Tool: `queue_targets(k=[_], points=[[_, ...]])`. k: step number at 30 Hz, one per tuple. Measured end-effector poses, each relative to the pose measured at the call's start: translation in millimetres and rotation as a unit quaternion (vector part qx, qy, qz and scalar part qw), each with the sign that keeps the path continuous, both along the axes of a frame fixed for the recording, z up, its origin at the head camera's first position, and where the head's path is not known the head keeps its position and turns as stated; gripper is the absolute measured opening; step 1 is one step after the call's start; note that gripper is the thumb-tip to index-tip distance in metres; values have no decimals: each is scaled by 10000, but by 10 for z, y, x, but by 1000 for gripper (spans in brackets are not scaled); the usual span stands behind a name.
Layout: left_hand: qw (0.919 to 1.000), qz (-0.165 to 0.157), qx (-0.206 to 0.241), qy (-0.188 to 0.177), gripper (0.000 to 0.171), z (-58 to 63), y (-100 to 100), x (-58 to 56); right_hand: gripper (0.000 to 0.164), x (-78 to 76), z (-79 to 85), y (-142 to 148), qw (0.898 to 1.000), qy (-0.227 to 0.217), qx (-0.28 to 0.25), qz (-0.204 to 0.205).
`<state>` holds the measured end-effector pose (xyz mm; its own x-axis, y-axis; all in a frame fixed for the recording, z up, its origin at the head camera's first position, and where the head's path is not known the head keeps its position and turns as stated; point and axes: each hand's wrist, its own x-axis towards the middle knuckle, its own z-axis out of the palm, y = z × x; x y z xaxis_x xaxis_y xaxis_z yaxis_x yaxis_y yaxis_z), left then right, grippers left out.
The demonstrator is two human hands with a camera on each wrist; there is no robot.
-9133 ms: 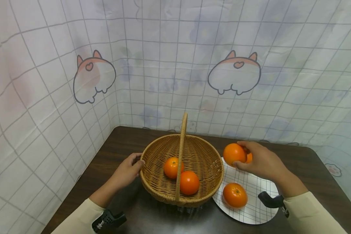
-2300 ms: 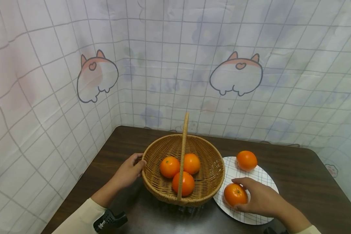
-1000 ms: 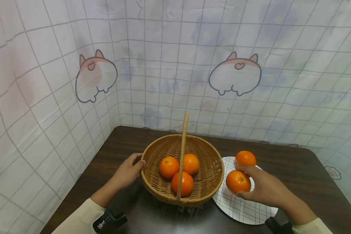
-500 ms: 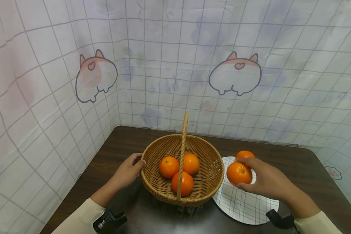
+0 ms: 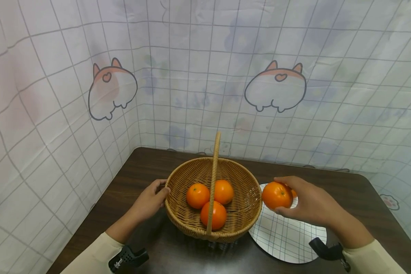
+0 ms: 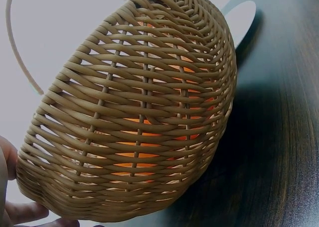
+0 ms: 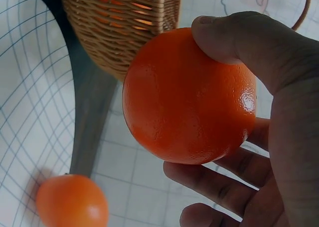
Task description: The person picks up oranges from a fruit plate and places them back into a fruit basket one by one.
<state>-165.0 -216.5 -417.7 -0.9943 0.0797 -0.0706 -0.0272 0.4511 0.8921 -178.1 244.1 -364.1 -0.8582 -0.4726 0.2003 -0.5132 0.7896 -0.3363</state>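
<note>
My left hand (image 5: 153, 200) grips the left rim of a round wicker basket (image 5: 178, 207) with a tall arched handle. Inside the basket lie three oranges, one at the left (image 5: 198, 195), one at the back right (image 5: 223, 191) and one in front (image 5: 214, 215), partly crossed by the handle. My right hand (image 5: 313, 201) holds another orange (image 5: 277, 195) between thumb and fingers, just right of the basket rim. In the right wrist view that orange (image 7: 189, 100) is raised above the white plate (image 7: 35, 87). One more orange (image 7: 72, 202) sits on the plate, mostly hidden in the head view.
The white checked plate (image 5: 287, 243) stands right of the basket on a dark wooden table (image 5: 150, 160). Behind the table hangs a checked cloth (image 5: 191, 95) with cartoon animals. Black wrist devices sit on the left (image 5: 128, 258) and right (image 5: 327, 249) sleeves.
One orange joined the two in the basket earlier. The right hand then took the front orange off the plate and raised it back and leftward. The left hand stays on the rim.
</note>
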Motion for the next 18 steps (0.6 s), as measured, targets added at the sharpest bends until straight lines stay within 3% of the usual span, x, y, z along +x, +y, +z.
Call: queue_targets(k=[18], points=[[10000,-13,-11,66,48,-11,-2,-4,84,-43,148,-190,9998,-8,-8,178]])
